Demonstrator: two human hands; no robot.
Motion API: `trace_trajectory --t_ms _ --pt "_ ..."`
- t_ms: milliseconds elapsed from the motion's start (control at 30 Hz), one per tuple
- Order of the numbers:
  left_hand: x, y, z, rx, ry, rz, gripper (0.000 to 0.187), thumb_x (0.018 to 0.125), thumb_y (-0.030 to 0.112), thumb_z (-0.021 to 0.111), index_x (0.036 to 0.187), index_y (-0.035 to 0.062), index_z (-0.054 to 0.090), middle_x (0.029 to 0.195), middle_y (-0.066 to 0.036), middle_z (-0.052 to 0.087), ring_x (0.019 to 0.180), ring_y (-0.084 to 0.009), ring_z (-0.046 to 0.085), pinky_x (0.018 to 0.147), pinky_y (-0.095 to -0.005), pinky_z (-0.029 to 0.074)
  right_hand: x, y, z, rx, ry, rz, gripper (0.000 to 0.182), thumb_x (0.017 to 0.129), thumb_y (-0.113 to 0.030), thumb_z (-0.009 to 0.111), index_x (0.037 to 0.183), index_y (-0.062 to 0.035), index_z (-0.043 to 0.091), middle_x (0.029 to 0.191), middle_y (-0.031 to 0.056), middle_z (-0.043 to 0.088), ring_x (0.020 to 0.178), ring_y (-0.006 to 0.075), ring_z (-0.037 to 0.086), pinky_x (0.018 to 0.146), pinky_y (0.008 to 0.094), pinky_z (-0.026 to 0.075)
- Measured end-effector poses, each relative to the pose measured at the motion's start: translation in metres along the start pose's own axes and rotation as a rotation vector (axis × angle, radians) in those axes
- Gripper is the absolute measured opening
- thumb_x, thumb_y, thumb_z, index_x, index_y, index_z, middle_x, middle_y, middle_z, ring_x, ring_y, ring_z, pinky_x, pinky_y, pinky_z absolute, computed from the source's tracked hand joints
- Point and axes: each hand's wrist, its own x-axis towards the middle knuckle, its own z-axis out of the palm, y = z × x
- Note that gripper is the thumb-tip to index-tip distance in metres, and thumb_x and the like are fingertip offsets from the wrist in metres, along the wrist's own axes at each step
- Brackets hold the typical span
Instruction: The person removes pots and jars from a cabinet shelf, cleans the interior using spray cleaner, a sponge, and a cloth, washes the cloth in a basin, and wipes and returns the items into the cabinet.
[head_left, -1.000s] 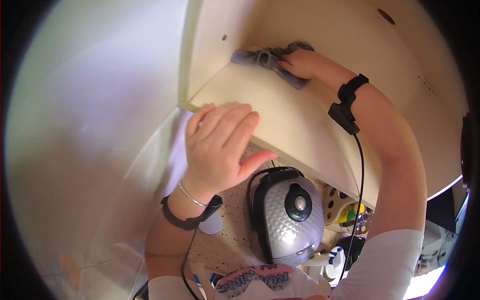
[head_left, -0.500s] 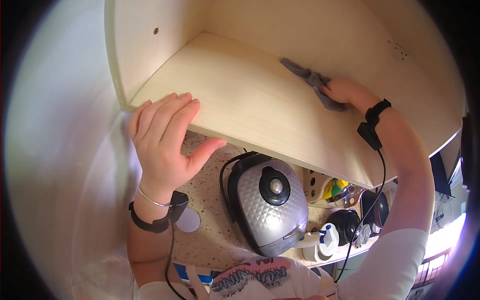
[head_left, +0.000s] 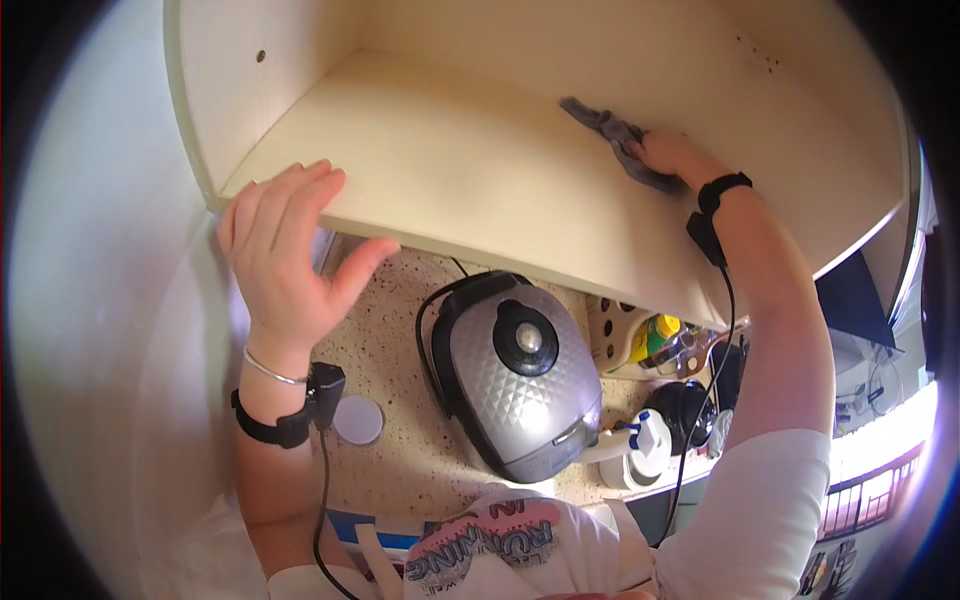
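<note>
A pale wooden cabinet shelf (head_left: 430,165) spans the upper part of the view. My right hand (head_left: 668,160) reaches deep onto it, fingers closed round a crumpled grey cloth (head_left: 622,140) that lies against the board near the back. At the shelf's left front corner rests my left hand (head_left: 285,250), its fingers over the front edge and the thumb spread away below it. That hand holds nothing. Black straps with small boxes and cables sit on both wrists.
Under the shelf, a silver rice cooker (head_left: 525,380) stands on the speckled counter (head_left: 385,340). A white round lid (head_left: 358,419) lies left of it. To the right are a spray bottle (head_left: 650,440), a holed beige basket (head_left: 612,335) and a yellow-capped bottle (head_left: 665,327).
The whole view has shifted, so the shelf, cooker and both hands appear further left and slightly higher. My right hand still grips the cloth; my left stays at the shelf's edge.
</note>
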Motion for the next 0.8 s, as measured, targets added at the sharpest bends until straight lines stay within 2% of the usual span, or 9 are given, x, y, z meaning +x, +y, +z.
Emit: trace_trajectory --t_ms 200,300,333,433,567,633,667,767,800 --pt "-0.001 0.004 0.000 -0.026 0.022 -0.012 0.047 0.067 0.043 0.074 0.097 0.0092 0.061 0.099 -0.007 0.063 0.093 -0.0256 0.055 0.083 -0.0361 0.038 -0.062 -0.011 -0.013 0.024 0.030 -0.128 0.059 0.093 -0.044 0.031 0.086 0.0037 0.065 0.089 0.0253 0.062 0.085 0.0427 0.058 0.080 0.0454 0.045" --pt "-0.004 0.004 0.001 -0.045 0.017 0.000 0.045 0.067 0.039 0.075 0.099 0.0096 0.061 0.101 -0.006 0.063 0.094 -0.0251 0.055 0.083 -0.0356 0.038 -0.124 -0.027 -0.032 -0.015 -0.099 -0.123 0.063 0.093 -0.048 0.027 0.093 0.0008 0.066 0.098 0.0243 0.062 0.092 0.0415 0.058 0.084 0.0457 0.044" --pt "-0.004 0.005 0.002 -0.049 0.013 0.004 0.045 0.067 0.038 0.075 0.099 0.0096 0.061 0.101 -0.005 0.063 0.095 -0.0249 0.056 0.083 -0.0356 0.038 -0.144 -0.027 -0.031 -0.049 -0.084 -0.170 0.066 0.093 -0.049 0.026 0.085 0.0026 0.067 0.087 0.0245 0.063 0.084 0.0418 0.059 0.081 0.0468 0.045" --pt "-0.005 0.004 0.001 -0.030 -0.008 0.019 0.044 0.068 0.036 0.075 0.100 0.0097 0.061 0.103 -0.005 0.063 0.097 -0.0243 0.056 0.084 -0.0356 0.038 -0.213 -0.039 -0.042 -0.052 -0.113 -0.221 0.062 0.092 -0.045 0.035 0.068 0.0041 0.064 0.072 0.0245 0.061 0.070 0.0411 0.060 0.070 0.0454 0.048" --pt "-0.001 0.010 -0.004 0.001 -0.046 0.027 0.039 0.070 0.023 0.074 0.103 0.0064 0.061 0.105 -0.009 0.063 0.099 -0.0274 0.057 0.085 -0.0369 0.042 -0.260 -0.031 -0.034 -0.115 -0.013 -0.357 0.034 0.082 -0.028 0.051 0.074 0.0036 0.061 0.066 0.0203 0.060 0.067 0.0381 0.061 0.067 0.0423 0.049" --pt "-0.001 0.009 -0.005 -0.005 -0.053 0.021 0.041 0.069 0.029 0.075 0.102 0.0080 0.061 0.105 -0.007 0.063 0.099 -0.0264 0.056 0.085 -0.0367 0.040 -0.270 -0.022 -0.021 -0.187 0.064 -0.420 0.021 0.075 -0.019 0.057 0.079 0.0020 0.061 0.066 0.0182 0.060 0.066 0.0358 0.062 0.065 0.0404 0.050" --pt "-0.001 0.009 -0.004 -0.005 -0.055 0.020 0.042 0.069 0.031 0.075 0.101 0.0088 0.061 0.105 -0.006 0.063 0.099 -0.0259 0.056 0.085 -0.0367 0.039 -0.274 -0.017 -0.020 -0.103 0.080 -0.376 0.021 0.067 -0.006 0.057 0.086 -0.0010 0.062 0.071 0.0199 0.061 0.065 0.0346 0.062 0.065 0.0383 0.050" --pt "0.002 0.013 -0.009 -0.013 -0.097 0.006 0.042 0.069 0.030 0.075 0.101 0.0077 0.060 0.105 -0.008 0.063 0.100 -0.0268 0.055 0.085 -0.0386 0.039 -0.268 0.013 -0.004 0.459 0.448 -0.570 0.030 0.069 -0.003 0.055 0.099 -0.0039 0.062 0.079 0.0153 0.064 0.062 0.0235 0.064 0.056 0.0317 0.050" --pt "0.004 0.014 -0.013 -0.013 -0.139 -0.010 0.044 0.068 0.029 0.075 0.104 0.0071 0.060 0.107 -0.010 0.062 0.101 -0.0285 0.055 0.087 -0.0403 0.040 -0.274 0.013 -0.014 0.696 0.398 -0.423 0.032 0.072 -0.004 0.054 0.104 -0.0042 0.060 0.081 0.0128 0.064 0.062 0.0193 0.063 0.052 0.0289 0.049"
